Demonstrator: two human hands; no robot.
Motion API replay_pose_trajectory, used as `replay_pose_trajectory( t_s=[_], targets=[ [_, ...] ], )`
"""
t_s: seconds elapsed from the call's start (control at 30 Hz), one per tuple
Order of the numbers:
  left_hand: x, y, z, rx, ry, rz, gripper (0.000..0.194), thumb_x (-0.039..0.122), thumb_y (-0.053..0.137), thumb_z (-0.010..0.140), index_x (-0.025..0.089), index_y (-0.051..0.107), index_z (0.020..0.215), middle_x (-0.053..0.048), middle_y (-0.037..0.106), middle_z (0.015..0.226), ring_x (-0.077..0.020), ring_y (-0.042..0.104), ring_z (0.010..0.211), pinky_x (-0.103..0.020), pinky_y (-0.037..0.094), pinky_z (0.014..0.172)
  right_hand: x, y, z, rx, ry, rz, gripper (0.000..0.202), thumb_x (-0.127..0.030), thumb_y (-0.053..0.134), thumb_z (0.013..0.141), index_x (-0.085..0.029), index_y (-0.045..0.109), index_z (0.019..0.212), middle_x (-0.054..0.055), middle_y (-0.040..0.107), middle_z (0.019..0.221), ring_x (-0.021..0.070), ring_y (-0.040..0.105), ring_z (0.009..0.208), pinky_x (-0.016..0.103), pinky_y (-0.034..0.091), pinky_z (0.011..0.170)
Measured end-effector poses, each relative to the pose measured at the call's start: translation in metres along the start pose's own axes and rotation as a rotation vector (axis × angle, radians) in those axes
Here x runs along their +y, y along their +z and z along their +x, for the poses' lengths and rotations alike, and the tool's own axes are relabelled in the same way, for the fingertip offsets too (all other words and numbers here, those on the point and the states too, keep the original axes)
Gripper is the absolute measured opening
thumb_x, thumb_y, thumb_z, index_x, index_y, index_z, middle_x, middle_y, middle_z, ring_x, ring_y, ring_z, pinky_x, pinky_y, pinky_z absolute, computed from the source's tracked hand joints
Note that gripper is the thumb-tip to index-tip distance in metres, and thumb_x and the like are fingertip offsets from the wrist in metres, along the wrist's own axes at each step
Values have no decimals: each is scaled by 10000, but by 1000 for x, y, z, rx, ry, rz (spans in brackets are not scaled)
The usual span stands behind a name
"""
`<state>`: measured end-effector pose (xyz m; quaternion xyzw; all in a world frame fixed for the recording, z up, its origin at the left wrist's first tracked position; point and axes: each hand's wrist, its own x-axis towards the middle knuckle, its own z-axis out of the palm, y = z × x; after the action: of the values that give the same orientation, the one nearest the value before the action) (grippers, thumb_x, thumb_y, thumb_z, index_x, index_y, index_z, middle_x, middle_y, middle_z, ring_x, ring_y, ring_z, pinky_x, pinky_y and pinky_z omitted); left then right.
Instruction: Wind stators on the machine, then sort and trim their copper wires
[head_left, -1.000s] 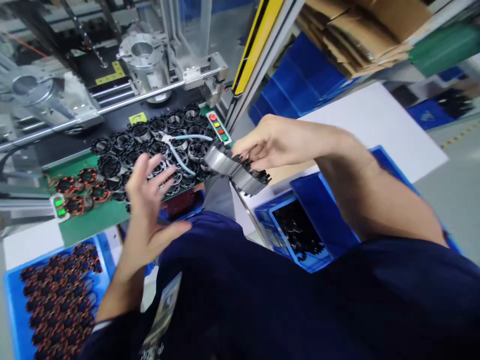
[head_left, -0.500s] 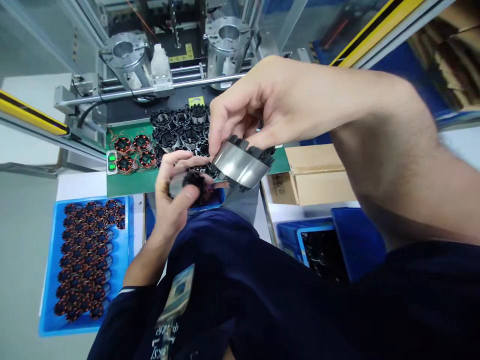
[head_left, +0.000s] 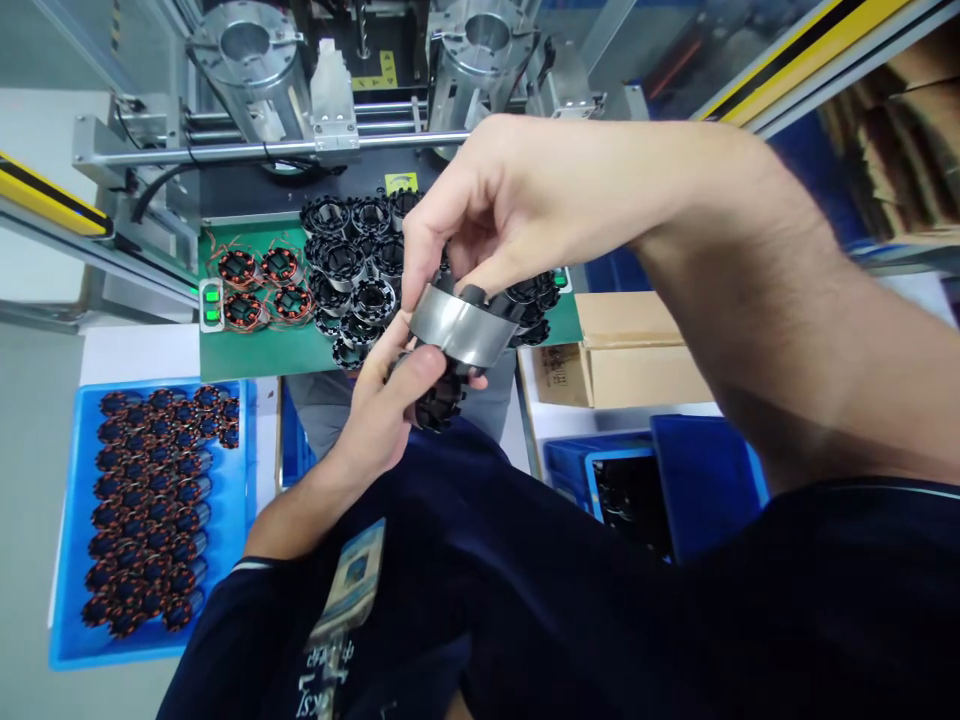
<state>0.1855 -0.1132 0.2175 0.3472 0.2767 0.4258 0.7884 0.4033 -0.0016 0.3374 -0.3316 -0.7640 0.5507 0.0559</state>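
Left hand [head_left: 382, 410] has risen; both grips clamp the shiny, black-toothed stator ring [head_left: 461, 325], right hand [head_left: 495, 210] above.

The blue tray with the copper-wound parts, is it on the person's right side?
No, the blue tray lies at the person's left, below the green mat, beside the left hand.

Two hands [head_left: 420, 330], two machine cylinders [head_left: 247, 55], four copper-wound stators [head_left: 262, 285] on the green mat [head_left: 255, 350], one cardboard box [head_left: 622, 345].
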Motion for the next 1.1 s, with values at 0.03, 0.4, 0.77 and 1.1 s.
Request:
replay_pose_trajectory(
  t_s=[0.03, 0.4, 0.77, 1.1],
  targets=[
    [2, 1, 0, -19, -33, -24, 726, 808, 991, 918, 185, 808, 1244, -91, 875, 1131, -195, 853, 843, -289, 705, 775, 2, -1, 1, -12, 21, 14, 401, -412, 976, 1004, -172, 896, 1315, -47, 915, 1169, 130, 892, 1046, 128, 631, 845],
    [18, -4, 9, -60, -235, -283, 731, 815, 1009, 878, 145, 890, 1147, -91, 825, 1020, -181, 776, 738, -192, 550, 431, 28, -9, -7, -76, -100, 240, 764, -609, 894, 1103, -184, 645, 1687, 56, 902, 1250, 186, 900, 1003, 224, 710, 816],
    [17, -22, 22, -192, -334, -351, 721, 842, 860, 987, 154, 802, 1194, -127, 785, 1045, -218, 759, 781, -203, 485, 427, 38, 3, 12, 84, -13, 232, 613, -745, 891, 1048, -193, 796, 1297, 38, 896, 1121, 147, 830, 843, 193, 635, 605],
    [18, -25, 33, -195, -344, -396, 717, 822, 970, 898, 154, 795, 1091, -79, 713, 918, -195, 708, 698, -215, 468, 410, 50, 1, 18, 25, -119, 311, 694, -605, 953, 1054, -191, 731, 1565, 55, 878, 1235, 174, 862, 1011, 198, 676, 789]
  ],
)
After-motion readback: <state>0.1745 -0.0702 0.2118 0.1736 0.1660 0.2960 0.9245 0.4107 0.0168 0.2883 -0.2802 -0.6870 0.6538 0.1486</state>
